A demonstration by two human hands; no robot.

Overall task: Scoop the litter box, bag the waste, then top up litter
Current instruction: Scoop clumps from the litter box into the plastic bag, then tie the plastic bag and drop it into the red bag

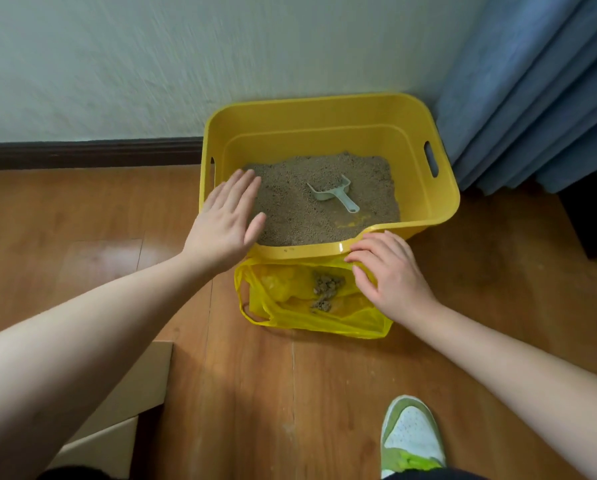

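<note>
Yellow bag [311, 303] beneath right grip [390, 275], touching.

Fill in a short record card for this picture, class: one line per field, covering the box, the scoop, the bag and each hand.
litter box: yellow tub on wooden floor, against the wall, holding litter
scoop: pale, lying on the litter, nobody holding it
bag: yellow plastic, open on the floor in front of the box, clumps inside
left hand: open, flat, over the box's left near corner
right hand: fingers curled at the bag's mouth beside the box's front rim
shoe: green and white, bottom of view
</note>
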